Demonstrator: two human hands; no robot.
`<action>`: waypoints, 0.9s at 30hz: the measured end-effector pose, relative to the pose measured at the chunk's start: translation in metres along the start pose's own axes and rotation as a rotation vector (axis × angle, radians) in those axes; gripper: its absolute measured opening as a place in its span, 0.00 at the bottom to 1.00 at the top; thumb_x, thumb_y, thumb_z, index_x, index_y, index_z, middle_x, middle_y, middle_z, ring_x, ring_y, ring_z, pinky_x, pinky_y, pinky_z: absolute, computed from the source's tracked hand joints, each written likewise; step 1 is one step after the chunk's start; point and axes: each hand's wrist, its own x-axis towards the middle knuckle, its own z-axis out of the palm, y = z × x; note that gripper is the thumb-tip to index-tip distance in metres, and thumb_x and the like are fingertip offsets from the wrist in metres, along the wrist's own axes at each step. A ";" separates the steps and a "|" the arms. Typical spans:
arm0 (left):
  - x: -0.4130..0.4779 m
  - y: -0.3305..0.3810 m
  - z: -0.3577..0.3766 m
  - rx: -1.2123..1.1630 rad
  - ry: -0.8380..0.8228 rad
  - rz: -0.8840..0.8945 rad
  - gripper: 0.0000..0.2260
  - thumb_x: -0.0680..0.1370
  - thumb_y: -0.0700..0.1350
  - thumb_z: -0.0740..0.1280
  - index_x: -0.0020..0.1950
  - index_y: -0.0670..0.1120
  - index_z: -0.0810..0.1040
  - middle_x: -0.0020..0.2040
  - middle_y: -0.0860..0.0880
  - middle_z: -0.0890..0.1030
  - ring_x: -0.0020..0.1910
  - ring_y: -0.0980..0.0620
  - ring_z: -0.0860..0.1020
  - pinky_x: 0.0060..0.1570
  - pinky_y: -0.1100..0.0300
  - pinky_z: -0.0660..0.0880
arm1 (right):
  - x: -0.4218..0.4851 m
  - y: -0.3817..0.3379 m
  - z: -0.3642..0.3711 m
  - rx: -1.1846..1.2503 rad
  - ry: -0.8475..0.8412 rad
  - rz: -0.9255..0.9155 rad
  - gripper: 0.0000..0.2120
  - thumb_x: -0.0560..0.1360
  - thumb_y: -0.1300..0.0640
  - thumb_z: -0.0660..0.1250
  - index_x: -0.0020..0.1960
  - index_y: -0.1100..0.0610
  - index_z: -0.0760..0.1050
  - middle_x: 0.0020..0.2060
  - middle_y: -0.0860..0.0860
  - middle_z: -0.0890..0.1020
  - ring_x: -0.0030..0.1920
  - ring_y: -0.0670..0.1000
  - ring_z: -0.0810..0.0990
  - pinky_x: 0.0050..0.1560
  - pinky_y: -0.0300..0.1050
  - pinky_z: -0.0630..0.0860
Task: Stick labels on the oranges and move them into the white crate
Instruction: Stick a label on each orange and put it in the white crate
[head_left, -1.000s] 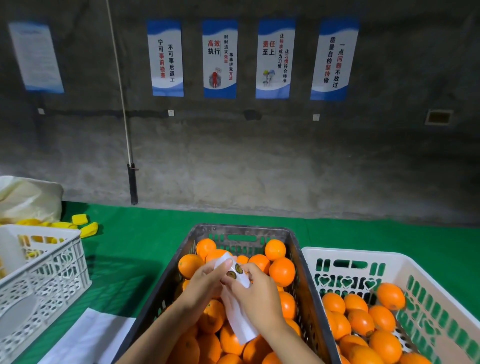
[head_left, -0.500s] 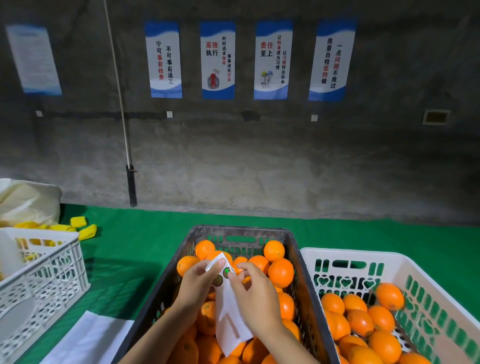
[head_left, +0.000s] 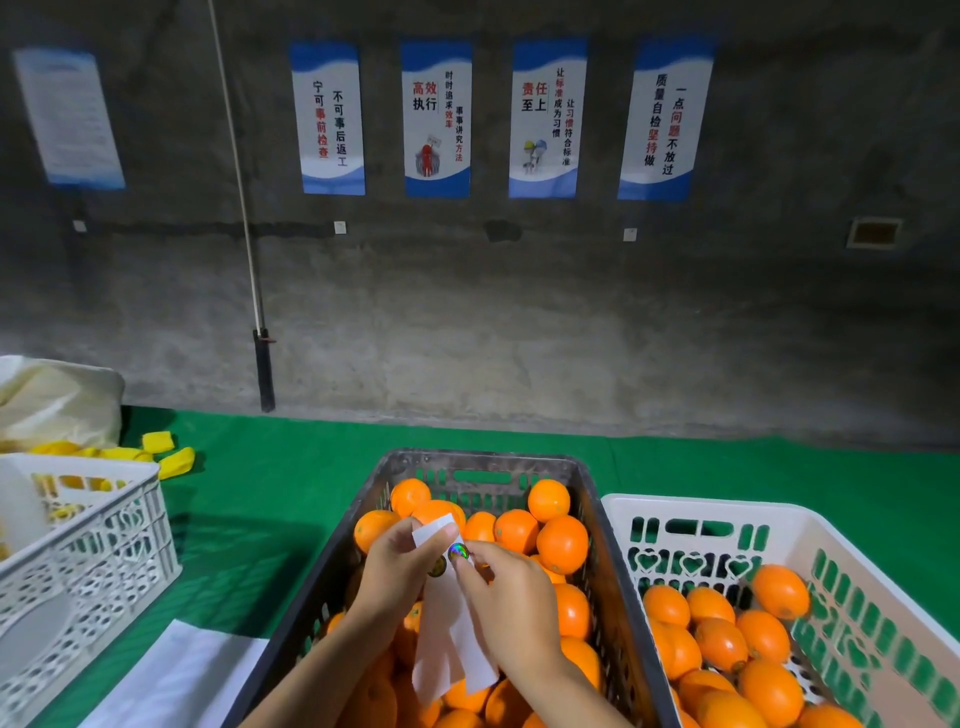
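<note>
Grips the label strip (head_left: 447, 639) in the left hand (head_left: 395, 566), pinches a shiny label (head_left: 458, 552) on it with the right hand (head_left: 511, 587), over the oranges (head_left: 562, 543) in the dark crate (head_left: 483, 460) beside the white crate (head_left: 701, 506).

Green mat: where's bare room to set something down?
Bare: green mat between the left white crate and the dark crate, and the strip behind the dark crate up to the wall. Crowded: dark crate, full of oranges, left hand and right hand holding the label strip over it.
</note>
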 end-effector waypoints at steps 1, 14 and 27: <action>0.001 -0.001 0.000 0.009 0.007 0.004 0.15 0.75 0.51 0.73 0.36 0.42 0.74 0.28 0.52 0.76 0.29 0.59 0.75 0.30 0.68 0.71 | 0.000 0.000 0.000 0.003 0.017 -0.005 0.13 0.81 0.43 0.63 0.59 0.44 0.81 0.47 0.47 0.85 0.46 0.49 0.80 0.42 0.47 0.78; 0.008 -0.008 -0.011 0.118 0.377 0.009 0.20 0.80 0.54 0.66 0.36 0.40 0.72 0.29 0.48 0.76 0.30 0.53 0.73 0.31 0.56 0.66 | 0.003 -0.006 -0.010 0.229 0.197 0.136 0.08 0.82 0.54 0.63 0.44 0.47 0.76 0.49 0.43 0.75 0.46 0.41 0.75 0.40 0.36 0.71; 0.017 -0.010 -0.021 -0.071 0.805 -0.122 0.20 0.85 0.54 0.46 0.53 0.41 0.70 0.51 0.41 0.74 0.54 0.44 0.74 0.56 0.50 0.66 | -0.002 -0.004 0.007 0.541 -0.526 0.699 0.08 0.78 0.63 0.63 0.47 0.53 0.79 0.35 0.51 0.77 0.30 0.48 0.73 0.23 0.36 0.66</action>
